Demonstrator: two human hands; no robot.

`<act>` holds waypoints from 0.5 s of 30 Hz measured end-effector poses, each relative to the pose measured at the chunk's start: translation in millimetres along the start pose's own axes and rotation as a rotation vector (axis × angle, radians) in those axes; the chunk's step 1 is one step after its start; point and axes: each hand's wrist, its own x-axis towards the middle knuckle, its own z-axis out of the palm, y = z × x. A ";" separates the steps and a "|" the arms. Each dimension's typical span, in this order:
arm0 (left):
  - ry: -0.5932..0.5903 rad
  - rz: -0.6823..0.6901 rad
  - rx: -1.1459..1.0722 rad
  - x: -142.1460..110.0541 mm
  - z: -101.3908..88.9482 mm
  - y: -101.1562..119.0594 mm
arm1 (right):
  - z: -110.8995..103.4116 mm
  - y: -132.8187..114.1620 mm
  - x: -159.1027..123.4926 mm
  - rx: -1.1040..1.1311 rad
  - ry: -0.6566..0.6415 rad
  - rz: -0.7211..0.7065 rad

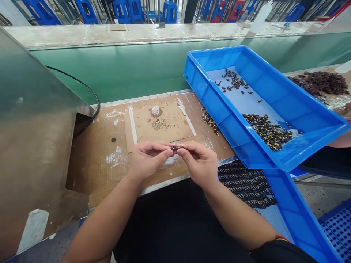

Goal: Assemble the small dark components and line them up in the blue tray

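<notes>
We see the left hand (pixel 149 159) and right hand (pixel 199 162) brought close together just above the front edge of the surface (pixel 93 160), near the centre of the frame, with their fingertips pinching a small dark part (pixel 177 148) from either side. The fingers hide much of it, so we cannot make out its exact form. We judge it light and fairly stiff, but small enough to slip or drop easily, so we would take hold of it at its two ends with the fingertips, as these hands do, and keep the grip gentle in case it proves fragile. Behind the hands lies a cardboard sheet (pixel 161 122) with a small clear plastic cap (pixel 155 110) on it. To the right, a blue plastic tray (pixel 294 84) sits tilted on the surface edge, holding a pile of black-and-yellow parts (pixel 267 131) and a looser scatter of dark pieces (pixel 233 80). A second blue tray (pixel 296 215) at lower right holds neat rows of similar parts (pixel 246 184), and a heap of dark brown pieces (pixel 320 82) lies at upper right.
</notes>
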 end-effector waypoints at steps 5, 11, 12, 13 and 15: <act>0.007 -0.011 -0.012 -0.5 -1.7 -1.8 | 1.3 2.0 0.9 0.049 0.003 0.034; 0.042 -0.016 0.035 -1.0 -0.1 -1.6 | 4.4 3.1 -1.7 0.037 -0.001 0.069; 0.045 -0.013 0.039 -0.9 0.2 -1.6 | 2.0 0.2 -0.6 0.018 -0.005 0.064; 0.051 -0.015 0.042 -0.8 0.1 -1.9 | -2.4 -3.8 2.2 -0.017 -0.003 0.045; 0.060 -0.022 0.044 -0.6 -1.5 -3.6 | -18.4 -14.5 14.2 -0.150 0.036 -0.036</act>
